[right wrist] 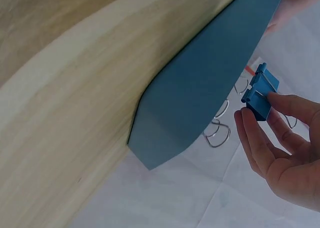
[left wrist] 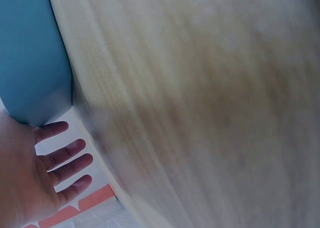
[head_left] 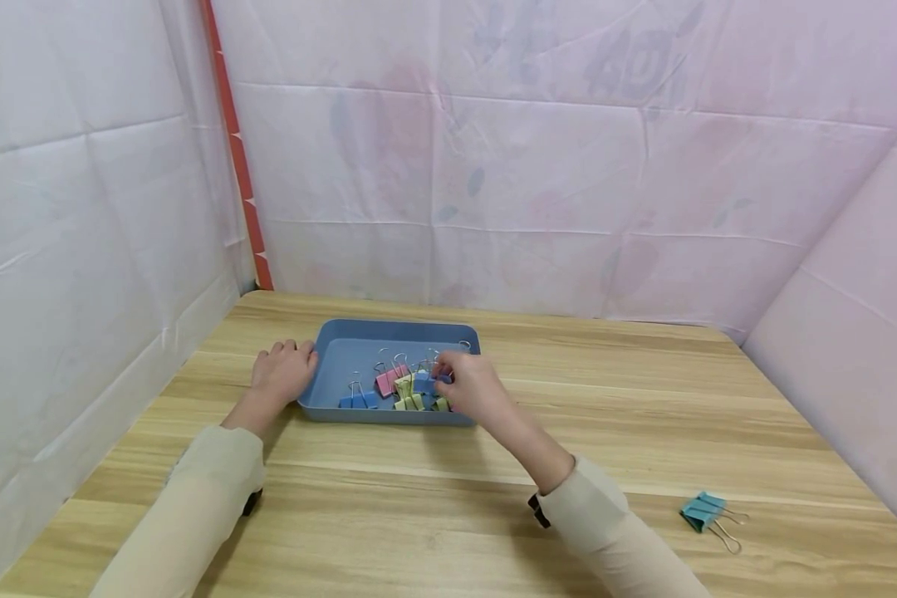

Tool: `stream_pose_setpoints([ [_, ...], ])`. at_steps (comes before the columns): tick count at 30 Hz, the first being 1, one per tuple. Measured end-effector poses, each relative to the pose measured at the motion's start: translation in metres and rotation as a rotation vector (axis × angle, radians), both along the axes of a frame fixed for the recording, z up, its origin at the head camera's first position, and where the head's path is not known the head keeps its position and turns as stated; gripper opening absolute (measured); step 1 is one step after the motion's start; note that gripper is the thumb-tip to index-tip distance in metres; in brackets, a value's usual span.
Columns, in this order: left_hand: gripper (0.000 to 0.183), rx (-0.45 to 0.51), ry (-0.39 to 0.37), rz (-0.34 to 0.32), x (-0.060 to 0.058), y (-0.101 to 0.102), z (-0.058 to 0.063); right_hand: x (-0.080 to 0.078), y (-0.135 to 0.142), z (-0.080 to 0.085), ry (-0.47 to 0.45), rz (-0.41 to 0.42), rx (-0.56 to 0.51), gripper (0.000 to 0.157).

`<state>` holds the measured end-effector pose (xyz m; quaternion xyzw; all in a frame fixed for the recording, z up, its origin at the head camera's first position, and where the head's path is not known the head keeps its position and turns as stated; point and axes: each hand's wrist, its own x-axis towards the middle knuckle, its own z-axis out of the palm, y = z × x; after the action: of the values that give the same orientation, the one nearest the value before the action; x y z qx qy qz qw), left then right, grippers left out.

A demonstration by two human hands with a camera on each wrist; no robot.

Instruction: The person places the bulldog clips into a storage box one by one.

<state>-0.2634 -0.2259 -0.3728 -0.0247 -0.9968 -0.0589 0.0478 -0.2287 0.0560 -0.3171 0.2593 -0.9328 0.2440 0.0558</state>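
My right hand (head_left: 478,389) pinches a blue binder clip (right wrist: 261,99) between thumb and fingers, over the right part of a shallow blue tray (head_left: 389,417). In the right wrist view the clip shows above the tray's rim, tilted. Beneath and beside that hand, several binder clips lie in the tray, among them a pink one (head_left: 389,382), a yellow one (head_left: 409,403) and another blue one (head_left: 357,401). My left hand (head_left: 284,370) rests against the tray's left side, its fingers extended in the left wrist view and its thumb hidden.
A teal binder clip (head_left: 704,510) lies on the wooden table (head_left: 389,515) at the front right, well apart from the tray. White sheeting (head_left: 538,191) hangs behind the table and along both sides. A red strip (head_left: 239,149) runs down the back left corner.
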Motion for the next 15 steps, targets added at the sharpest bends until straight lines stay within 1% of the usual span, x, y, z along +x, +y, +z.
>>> stream_pose_setpoints([
  [8,0.042,-0.012,0.006,0.001,-0.001,0.000,0.000,-0.001,-0.011,-0.011,0.054,0.031,0.067,0.007],
  [15,0.042,-0.015,-0.006,-0.002,-0.001,0.001,0.000,-0.002,-0.016,-0.019,0.054,0.055,0.102,0.006],
])
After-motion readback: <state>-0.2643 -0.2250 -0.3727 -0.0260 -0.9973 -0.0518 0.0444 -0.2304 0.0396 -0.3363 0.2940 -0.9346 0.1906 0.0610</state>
